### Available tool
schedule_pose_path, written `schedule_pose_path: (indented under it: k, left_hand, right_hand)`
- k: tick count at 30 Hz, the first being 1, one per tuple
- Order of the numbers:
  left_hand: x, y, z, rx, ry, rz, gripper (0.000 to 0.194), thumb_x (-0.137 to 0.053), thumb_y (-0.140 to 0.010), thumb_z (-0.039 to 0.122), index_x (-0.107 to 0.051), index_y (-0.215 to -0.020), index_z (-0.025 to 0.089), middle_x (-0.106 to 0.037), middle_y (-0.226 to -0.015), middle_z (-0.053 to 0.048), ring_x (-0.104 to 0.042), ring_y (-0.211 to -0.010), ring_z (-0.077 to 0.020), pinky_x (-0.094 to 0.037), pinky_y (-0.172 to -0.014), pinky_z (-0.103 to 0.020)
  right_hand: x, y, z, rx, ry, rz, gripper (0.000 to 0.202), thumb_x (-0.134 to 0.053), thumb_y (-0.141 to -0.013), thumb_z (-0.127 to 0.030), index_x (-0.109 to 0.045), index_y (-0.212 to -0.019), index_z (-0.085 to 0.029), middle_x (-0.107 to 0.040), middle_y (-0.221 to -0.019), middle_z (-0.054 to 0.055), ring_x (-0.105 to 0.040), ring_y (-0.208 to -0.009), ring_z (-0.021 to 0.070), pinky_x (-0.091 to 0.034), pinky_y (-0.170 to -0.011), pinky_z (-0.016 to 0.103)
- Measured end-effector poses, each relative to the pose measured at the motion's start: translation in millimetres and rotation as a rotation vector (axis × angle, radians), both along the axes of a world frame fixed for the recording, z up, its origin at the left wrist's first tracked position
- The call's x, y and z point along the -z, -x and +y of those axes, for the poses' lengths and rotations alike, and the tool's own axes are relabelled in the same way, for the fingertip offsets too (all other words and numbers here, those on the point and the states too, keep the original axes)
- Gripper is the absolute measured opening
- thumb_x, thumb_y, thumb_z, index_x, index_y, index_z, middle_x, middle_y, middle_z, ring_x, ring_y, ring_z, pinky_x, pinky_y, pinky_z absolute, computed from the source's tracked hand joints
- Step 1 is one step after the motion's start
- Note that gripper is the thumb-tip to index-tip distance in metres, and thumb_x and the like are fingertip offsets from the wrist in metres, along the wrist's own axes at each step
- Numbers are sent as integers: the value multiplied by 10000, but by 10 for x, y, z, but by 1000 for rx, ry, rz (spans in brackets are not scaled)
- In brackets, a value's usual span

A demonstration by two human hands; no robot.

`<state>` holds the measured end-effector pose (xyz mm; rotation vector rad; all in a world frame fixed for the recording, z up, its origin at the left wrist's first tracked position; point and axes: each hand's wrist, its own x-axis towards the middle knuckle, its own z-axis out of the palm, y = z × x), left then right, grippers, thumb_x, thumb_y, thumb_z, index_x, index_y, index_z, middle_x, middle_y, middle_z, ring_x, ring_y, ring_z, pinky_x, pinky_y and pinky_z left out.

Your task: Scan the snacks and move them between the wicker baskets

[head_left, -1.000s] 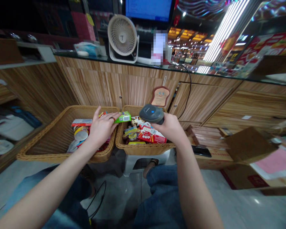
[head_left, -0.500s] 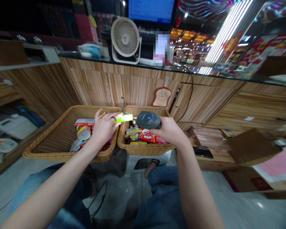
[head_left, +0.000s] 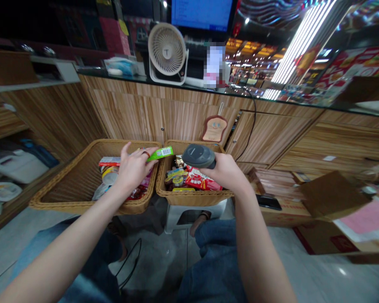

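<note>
My left hand (head_left: 135, 166) is closed on a small green packet (head_left: 161, 153) with a barcode facing up, above the right rim of the left wicker basket (head_left: 63, 206). In my right hand (head_left: 225, 170) is a dark grey barcode scanner (head_left: 197, 155), its head turned toward the packet, a short gap apart. The scanner is over the right wicker basket (head_left: 189, 198), where a red snack packet (head_left: 202, 181) and several other wrapped snacks lie. Under my left hand, the left basket holds a round tub (head_left: 110, 174), a flat box (head_left: 110, 161) and more packets, partly hidden.
A white stool (head_left: 173, 219) stands under the right basket. Behind the baskets is a wooden counter (head_left: 129, 109) with a fan (head_left: 167, 50) on it. Cardboard boxes (head_left: 322, 235) and a black phone (head_left: 268, 202) are on the right; a cable (head_left: 135, 256) lies on the floor.
My left hand and the green packet have shifted slightly left, away from the scanner. The bright light on the packet and the scanner's blue light are gone.
</note>
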<state>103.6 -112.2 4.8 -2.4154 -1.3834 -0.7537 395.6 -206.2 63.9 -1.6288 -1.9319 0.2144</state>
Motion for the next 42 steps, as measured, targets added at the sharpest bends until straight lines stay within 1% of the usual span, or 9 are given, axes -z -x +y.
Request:
schedule_pose_path:
  k: [6, 10, 13, 16, 22, 28, 32, 37, 42]
  left_hand:
    - [-146, 262, 32, -142, -75, 51, 470, -449, -1084, 444, -650, -1451, 230, -840, -1080, -83, -787, -1041, -298, -276, -1286, -554]
    - [-196, 497, 51, -251, -117, 63, 510, -388, -1096, 466, -682, -1396, 178, -818, -1140, -101, -764, -1097, -305, -282, -1285, -552]
    - [-156, 630, 88, -332, -95, 94, 584, -338, -1094, 520, -718, -1328, 143, -796, -1173, -168, -733, -1150, -373, -283, -1259, -623]
    - [-99, 625, 134, -282, -23, 82, 641, -373, -1071, 585, -690, -1371, 116, -766, -1270, -209, -686, -1230, -430, -267, -1227, -710]
    - [-47, 184, 171, 42, 98, 63, 402, -589, -1016, 496, -709, -1360, 326, -754, -1369, -91, -643, -1336, -344, -190, -1283, -650]
    - [-17, -322, 125, 419, 266, 261, 439, -702, -964, 396, -691, -1393, 303, -683, -1484, -102, -578, -1416, -312, -153, -1291, -639]
    - [-22, -668, 140, 480, 314, 332, 537, -742, -941, 418, -644, -1441, 246, -661, -1502, -133, -563, -1425, -318, -176, -1289, -612]
    - [-16, -1049, 177, 537, 417, 447, 546, -835, -860, 460, -707, -1312, 182, -587, -1579, -177, -462, -1519, -361, -144, -1306, -597]
    - [57, -1242, 210, 537, 495, 500, 748, -852, -825, 432, -590, -1484, 194, -556, -1598, -205, -436, -1531, -389, -141, -1296, -630]
  right_hand:
    - [6, -23, -3, 40, -12, -15, 112, -811, -827, -237, -789, -904, -159, -823, -871, 90, -792, -906, 321, -541, -740, 325]
    - [16, -33, -3, 45, -30, 6, 137, -809, -846, -274, -792, -901, -150, -820, -863, 106, -798, -909, 332, -527, -718, 324]
    - [20, -43, 0, 54, -36, 12, 144, -813, -840, -275, -795, -907, -149, -822, -866, 112, -798, -902, 335, -522, -712, 325]
    - [20, -57, 7, 63, -51, 19, 158, -820, -834, -292, -800, -919, -161, -823, -867, 107, -796, -900, 333, -513, -704, 323]
    - [1, -53, 8, 49, -53, 21, 173, -807, -844, -288, -814, -947, -149, -822, -879, 112, -792, -891, 329, -504, -721, 330]
    - [7, -76, 16, 42, -53, 35, 172, -808, -845, -272, -818, -963, -147, -827, -897, 107, -787, -870, 304, -499, -730, 322]
    - [4, -122, 16, 69, -100, 36, 160, -811, -818, -240, -818, -944, -141, -829, -892, 113, -786, -847, 291, -487, -701, 305]
    - [12, -164, 12, 79, -154, 59, 183, -814, -801, -249, -819, -954, -147, -826, -877, 106, -784, -848, 291, -489, -688, 298]
    - [12, -182, 16, 106, -147, 21, 165, -816, -798, -235, -810, -936, -143, -831, -908, 128, -792, -917, 321, -488, -702, 302]
